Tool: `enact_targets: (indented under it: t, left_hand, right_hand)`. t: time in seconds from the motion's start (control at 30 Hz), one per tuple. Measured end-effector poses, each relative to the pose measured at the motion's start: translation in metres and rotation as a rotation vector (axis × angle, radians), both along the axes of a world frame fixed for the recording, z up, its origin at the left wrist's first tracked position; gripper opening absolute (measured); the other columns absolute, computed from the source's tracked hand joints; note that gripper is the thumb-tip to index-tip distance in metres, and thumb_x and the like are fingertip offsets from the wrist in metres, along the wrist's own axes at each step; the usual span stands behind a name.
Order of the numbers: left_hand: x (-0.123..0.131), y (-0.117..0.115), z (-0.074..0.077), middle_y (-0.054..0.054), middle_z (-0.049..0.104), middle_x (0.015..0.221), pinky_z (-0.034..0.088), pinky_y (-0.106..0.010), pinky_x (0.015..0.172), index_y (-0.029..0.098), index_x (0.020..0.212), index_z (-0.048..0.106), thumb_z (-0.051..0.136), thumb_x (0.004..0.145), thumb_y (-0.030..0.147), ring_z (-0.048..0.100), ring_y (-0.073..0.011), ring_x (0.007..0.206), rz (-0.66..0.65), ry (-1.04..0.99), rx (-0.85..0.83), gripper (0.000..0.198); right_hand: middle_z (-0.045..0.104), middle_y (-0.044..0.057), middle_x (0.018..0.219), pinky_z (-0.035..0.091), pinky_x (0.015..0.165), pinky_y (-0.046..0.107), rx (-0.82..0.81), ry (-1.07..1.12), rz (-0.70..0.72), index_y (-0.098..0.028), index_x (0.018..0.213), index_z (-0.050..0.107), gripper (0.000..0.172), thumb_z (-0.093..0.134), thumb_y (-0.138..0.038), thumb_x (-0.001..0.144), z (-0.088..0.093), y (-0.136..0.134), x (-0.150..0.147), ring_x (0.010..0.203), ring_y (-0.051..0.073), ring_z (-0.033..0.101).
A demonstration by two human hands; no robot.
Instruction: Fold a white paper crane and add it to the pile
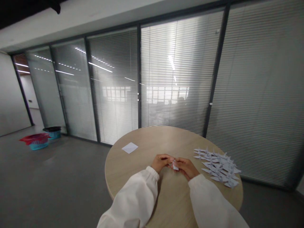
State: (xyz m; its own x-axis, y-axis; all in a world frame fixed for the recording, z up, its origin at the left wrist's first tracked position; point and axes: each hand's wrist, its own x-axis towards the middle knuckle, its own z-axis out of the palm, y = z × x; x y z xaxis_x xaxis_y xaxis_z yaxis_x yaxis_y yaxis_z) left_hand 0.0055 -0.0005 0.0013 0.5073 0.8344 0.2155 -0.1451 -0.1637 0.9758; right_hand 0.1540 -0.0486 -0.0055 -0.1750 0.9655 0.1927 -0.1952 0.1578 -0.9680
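Observation:
Over the middle of the round wooden table (147,139), both my hands meet at a small folded piece of white paper (175,166). My left hand (162,161) pinches it from the left with thumb and fingers. From the other side my right hand (186,167) grips the same paper, its fingers closed and partly covering it. Much of the fold is hidden by the fingers, so its full shape cannot be made out. To the right of my right hand lie several folded white paper cranes (219,166), grouped close together. Left of my hands rests white paper (130,148), flat on the table.
Past the table's far edge stands a glass partition with blinds (175,72) in dark frames. On the grey floor (71,177) at the left are a blue basket with a red bag (38,141) and another with a black bag (54,133).

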Motion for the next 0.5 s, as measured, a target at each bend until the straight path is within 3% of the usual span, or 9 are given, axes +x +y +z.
enact_targets:
  t: [0.23, 0.5]
  left_hand:
    - [0.0007, -0.0022, 0.0014, -0.006, 0.063, 0.064, 0.043, -0.021, 0.050, 0.009, 0.075, 0.066, 0.064, 0.056, 0.039, 0.052, -0.0103, 0.052, 0.121, 0.060, 0.134, 0.035]
    - [-0.0003, 0.0019, 0.0030, -0.006, 0.063, 0.064, 0.042, -0.022, 0.051, 0.010, 0.071, 0.067, 0.059, 0.059, 0.044, 0.051, -0.0112, 0.055, 0.256, 0.051, 0.180, 0.036]
  right_hand:
    - [0.063, 0.002, 0.061, 0.042, 0.054, 0.025, 0.069, -0.186, -0.147, -0.015, 0.069, 0.063, 0.032, 0.065, -0.044, 0.056, -0.0008, 0.0046, -0.0009, 0.057, 0.015, 0.056]
    - [0.065, 0.006, 0.069, 0.042, 0.053, 0.024, 0.065, -0.213, -0.175, -0.013, 0.079, 0.061, 0.038, 0.066, -0.042, 0.055, -0.0041, 0.0063, -0.0019, 0.064, 0.018, 0.058]
